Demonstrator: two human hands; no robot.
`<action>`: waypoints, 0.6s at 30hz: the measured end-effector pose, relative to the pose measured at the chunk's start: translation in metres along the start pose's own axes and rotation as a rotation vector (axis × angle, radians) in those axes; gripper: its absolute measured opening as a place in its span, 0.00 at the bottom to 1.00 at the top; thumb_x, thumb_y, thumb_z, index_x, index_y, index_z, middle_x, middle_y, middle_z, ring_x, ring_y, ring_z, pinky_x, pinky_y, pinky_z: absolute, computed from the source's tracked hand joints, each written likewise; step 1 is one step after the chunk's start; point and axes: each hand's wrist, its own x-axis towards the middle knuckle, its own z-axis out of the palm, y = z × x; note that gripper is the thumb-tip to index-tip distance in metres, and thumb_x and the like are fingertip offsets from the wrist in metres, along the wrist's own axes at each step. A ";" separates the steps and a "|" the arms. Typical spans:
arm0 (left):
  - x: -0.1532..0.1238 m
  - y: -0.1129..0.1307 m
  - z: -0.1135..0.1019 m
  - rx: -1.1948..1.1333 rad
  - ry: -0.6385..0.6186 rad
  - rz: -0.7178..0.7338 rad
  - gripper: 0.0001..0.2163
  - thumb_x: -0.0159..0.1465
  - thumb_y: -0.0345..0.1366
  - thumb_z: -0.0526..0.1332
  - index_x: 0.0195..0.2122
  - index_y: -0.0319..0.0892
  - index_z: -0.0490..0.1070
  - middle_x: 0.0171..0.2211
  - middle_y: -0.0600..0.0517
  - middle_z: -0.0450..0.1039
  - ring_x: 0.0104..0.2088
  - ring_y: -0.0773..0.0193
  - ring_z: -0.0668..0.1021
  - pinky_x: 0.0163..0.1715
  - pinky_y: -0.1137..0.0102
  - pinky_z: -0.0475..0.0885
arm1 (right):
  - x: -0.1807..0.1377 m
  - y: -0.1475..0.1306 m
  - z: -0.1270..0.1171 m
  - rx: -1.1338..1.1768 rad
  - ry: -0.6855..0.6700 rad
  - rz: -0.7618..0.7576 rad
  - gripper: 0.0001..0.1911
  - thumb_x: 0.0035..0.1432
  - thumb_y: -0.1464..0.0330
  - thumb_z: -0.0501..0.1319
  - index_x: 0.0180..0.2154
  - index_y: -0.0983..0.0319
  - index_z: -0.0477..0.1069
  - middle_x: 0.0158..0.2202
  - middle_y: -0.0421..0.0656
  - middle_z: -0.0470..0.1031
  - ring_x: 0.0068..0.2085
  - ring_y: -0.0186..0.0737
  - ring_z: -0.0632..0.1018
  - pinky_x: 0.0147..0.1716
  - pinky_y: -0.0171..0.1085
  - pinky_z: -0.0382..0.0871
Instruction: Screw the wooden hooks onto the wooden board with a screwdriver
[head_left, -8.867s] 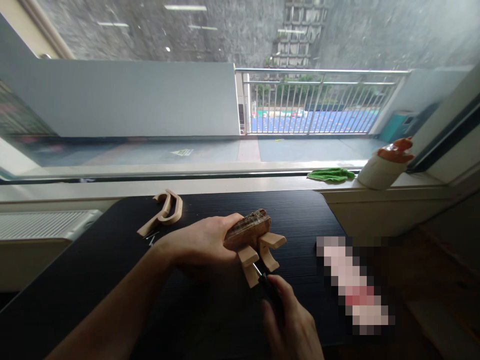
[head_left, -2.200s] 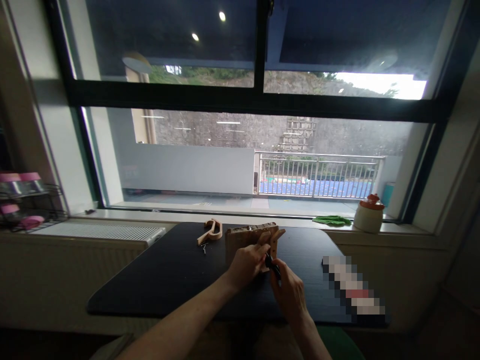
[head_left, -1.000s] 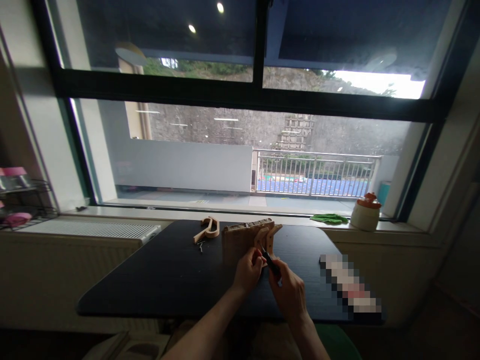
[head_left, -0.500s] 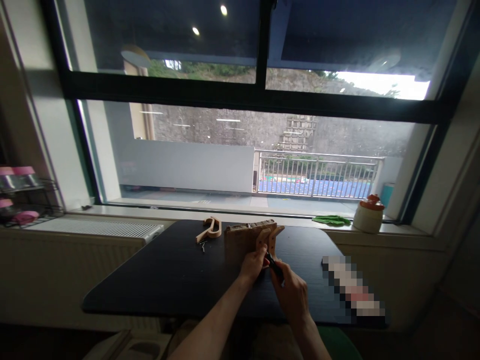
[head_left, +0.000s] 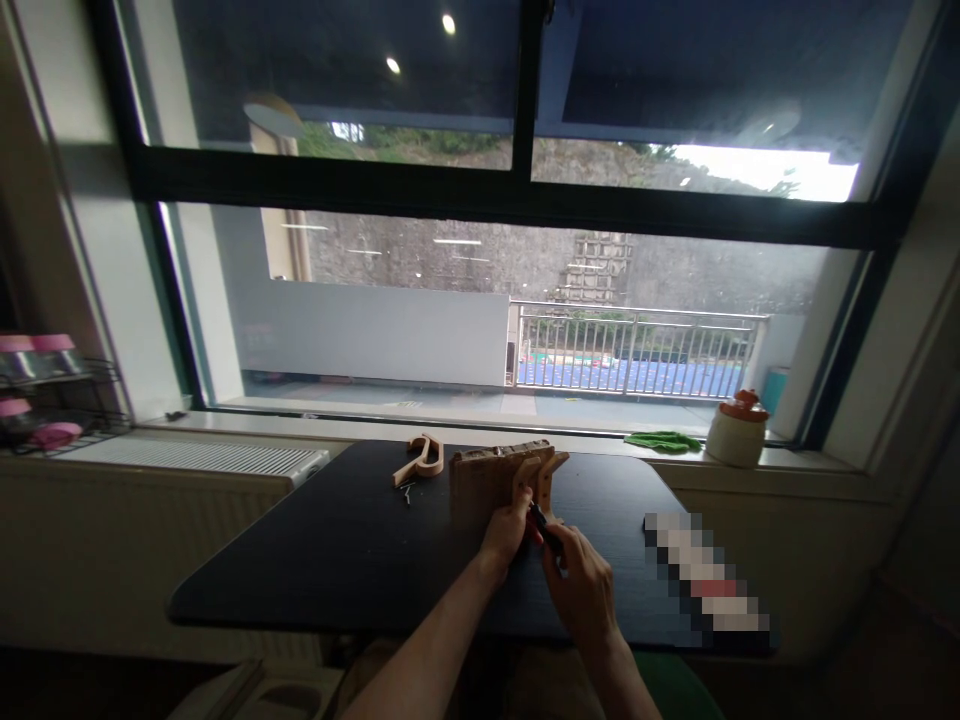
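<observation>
A brown, box-like block with a rough top edge stands on the dark table. Two light wooden pieces with small holes, the left wooden bracket and the right wooden bracket, rise at its right side. My left hand is closed on the lower part of the left bracket. My right hand is wrapped round a black screwdriver, its front end close to my left fingers. Something red shows between the hands, partly hidden. The screwdriver's tip cannot be made out.
A curved wooden piece lies at the table's back left, with several small screws beside it. A pixelated strip lies at the right edge. On the windowsill are a green cloth and a jar. A radiator stands left.
My right hand and the screwdriver have shifted and turned very slightly. My left hand keeps its hold on the bracket, and the other things lie as before.
</observation>
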 end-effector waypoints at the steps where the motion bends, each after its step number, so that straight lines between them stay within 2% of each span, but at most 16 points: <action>1: 0.000 0.000 -0.001 -0.002 -0.014 0.000 0.27 0.56 0.59 0.49 0.22 0.38 0.72 0.17 0.49 0.73 0.23 0.60 0.75 0.30 0.67 0.67 | 0.000 0.000 0.000 0.002 0.019 0.000 0.11 0.59 0.72 0.53 0.43 0.63 0.68 0.36 0.45 0.75 0.34 0.35 0.76 0.35 0.34 0.69; 4: -0.001 -0.003 -0.003 -0.003 -0.038 0.009 0.28 0.56 0.59 0.48 0.23 0.38 0.73 0.17 0.49 0.73 0.25 0.60 0.76 0.32 0.68 0.67 | 0.000 0.000 -0.001 -0.017 0.057 -0.005 0.12 0.59 0.70 0.55 0.46 0.63 0.68 0.35 0.45 0.75 0.33 0.35 0.76 0.34 0.33 0.68; 8: -0.002 -0.006 -0.004 0.001 -0.057 0.034 0.28 0.57 0.58 0.47 0.27 0.37 0.74 0.20 0.49 0.74 0.26 0.61 0.76 0.33 0.68 0.67 | 0.001 -0.001 -0.003 -0.053 0.032 0.032 0.15 0.60 0.69 0.55 0.49 0.62 0.67 0.34 0.45 0.73 0.34 0.37 0.75 0.34 0.35 0.68; 14: -0.002 -0.007 -0.004 0.008 -0.067 0.049 0.29 0.57 0.59 0.47 0.29 0.36 0.73 0.18 0.49 0.74 0.25 0.61 0.75 0.34 0.68 0.66 | 0.001 -0.003 -0.003 0.050 -0.057 0.050 0.24 0.61 0.71 0.49 0.59 0.63 0.54 0.40 0.49 0.71 0.39 0.40 0.74 0.38 0.39 0.69; 18: -0.003 -0.008 -0.005 0.015 -0.073 0.072 0.28 0.58 0.57 0.46 0.30 0.36 0.73 0.17 0.50 0.73 0.26 0.61 0.75 0.36 0.68 0.65 | 0.000 -0.004 -0.004 0.122 -0.036 0.052 0.19 0.61 0.72 0.49 0.54 0.63 0.59 0.43 0.49 0.71 0.42 0.40 0.74 0.40 0.39 0.69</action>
